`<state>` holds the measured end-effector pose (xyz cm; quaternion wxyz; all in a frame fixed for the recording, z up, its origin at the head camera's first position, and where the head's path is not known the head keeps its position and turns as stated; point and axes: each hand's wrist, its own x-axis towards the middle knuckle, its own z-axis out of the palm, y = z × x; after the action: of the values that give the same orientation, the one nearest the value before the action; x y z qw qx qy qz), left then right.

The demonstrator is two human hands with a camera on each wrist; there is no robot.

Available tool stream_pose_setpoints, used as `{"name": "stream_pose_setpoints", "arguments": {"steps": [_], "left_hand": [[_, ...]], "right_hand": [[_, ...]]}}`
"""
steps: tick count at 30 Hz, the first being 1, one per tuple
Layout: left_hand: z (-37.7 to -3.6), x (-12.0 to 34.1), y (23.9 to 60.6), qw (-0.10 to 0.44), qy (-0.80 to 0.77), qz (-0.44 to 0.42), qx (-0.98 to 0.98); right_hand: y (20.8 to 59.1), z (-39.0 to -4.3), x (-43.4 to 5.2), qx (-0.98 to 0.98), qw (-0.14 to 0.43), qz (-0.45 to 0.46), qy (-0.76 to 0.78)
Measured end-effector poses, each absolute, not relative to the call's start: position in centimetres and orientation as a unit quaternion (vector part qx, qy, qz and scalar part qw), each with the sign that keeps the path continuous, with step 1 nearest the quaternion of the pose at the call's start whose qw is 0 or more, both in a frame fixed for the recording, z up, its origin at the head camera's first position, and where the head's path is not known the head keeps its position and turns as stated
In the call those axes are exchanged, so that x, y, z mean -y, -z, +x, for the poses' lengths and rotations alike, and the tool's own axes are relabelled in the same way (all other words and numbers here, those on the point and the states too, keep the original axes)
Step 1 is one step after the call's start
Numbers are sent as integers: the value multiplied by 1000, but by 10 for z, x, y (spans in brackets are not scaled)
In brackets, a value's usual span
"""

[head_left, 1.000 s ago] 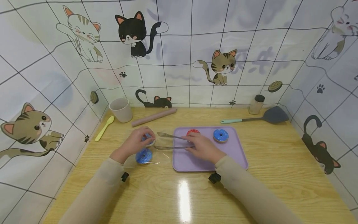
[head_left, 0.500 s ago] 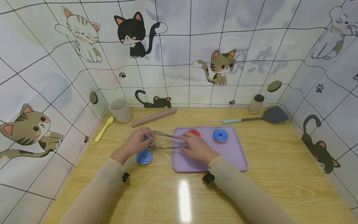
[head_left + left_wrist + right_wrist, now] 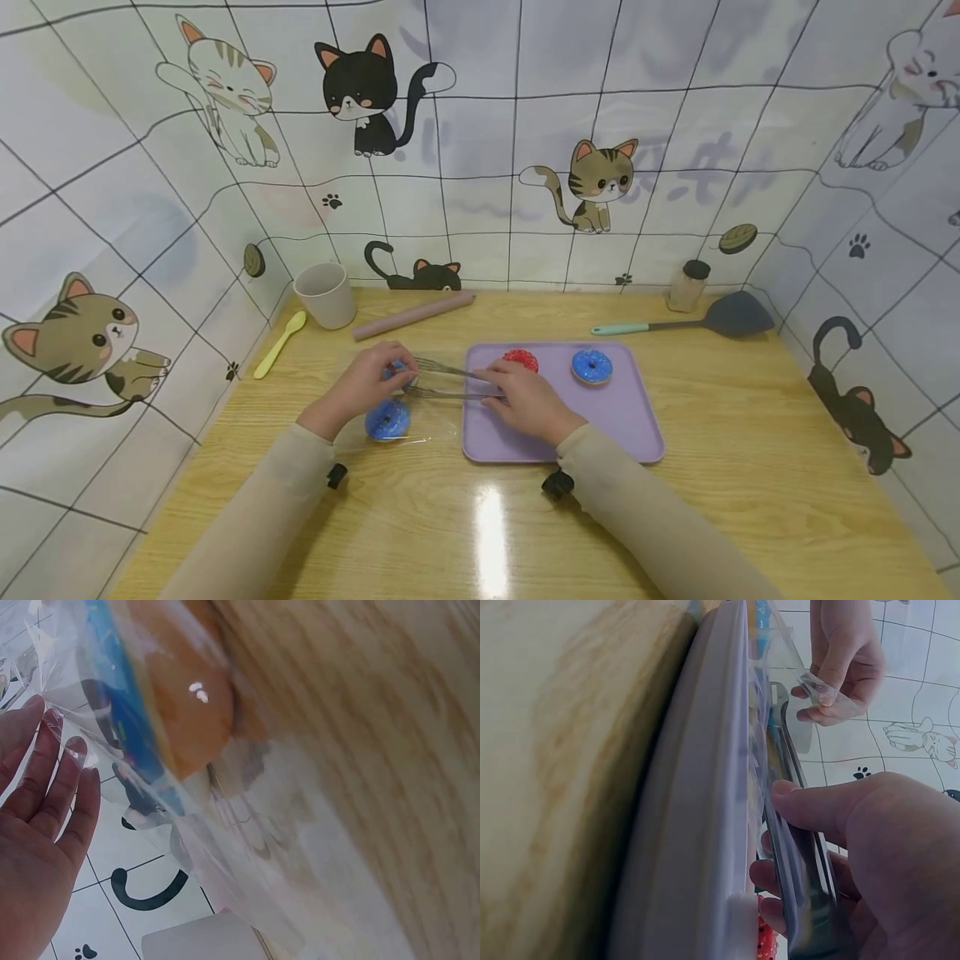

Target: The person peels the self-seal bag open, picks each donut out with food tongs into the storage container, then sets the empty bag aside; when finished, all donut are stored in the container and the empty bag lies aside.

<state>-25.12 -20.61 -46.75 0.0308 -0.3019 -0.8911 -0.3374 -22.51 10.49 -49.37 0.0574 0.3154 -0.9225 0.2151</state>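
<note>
Left hand [image 3: 363,387] pinches a clear bag [image 3: 289,862]; right hand [image 3: 528,402] grips metal tongs [image 3: 806,889]

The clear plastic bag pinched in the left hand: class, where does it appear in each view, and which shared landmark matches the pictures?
Head: below and left of centre, beside the lilac rectangular tray.
Left wrist: the clear plastic bag stretches from the upper left down to the bottom.
Right wrist: upper part, from the middle rightwards.
Shared landmark: the bare left hand, at the bag in all three.
</note>
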Motion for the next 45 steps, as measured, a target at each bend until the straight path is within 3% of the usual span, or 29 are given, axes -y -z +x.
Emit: {"name": "stream_pose_setpoints", "arguments": {"steps": [25, 33, 45], "left_hand": [[-249, 211, 473, 36, 341, -298, 891], [-249, 212, 473, 29, 336, -290, 896], [-249, 209, 469, 32, 334, -292, 896]], "right_hand": [[483, -194, -156, 916, 64, 309, -248], [475, -181, -186, 905, 111, 336, -235], [469, -162, -244, 906, 126, 314, -256]]}}
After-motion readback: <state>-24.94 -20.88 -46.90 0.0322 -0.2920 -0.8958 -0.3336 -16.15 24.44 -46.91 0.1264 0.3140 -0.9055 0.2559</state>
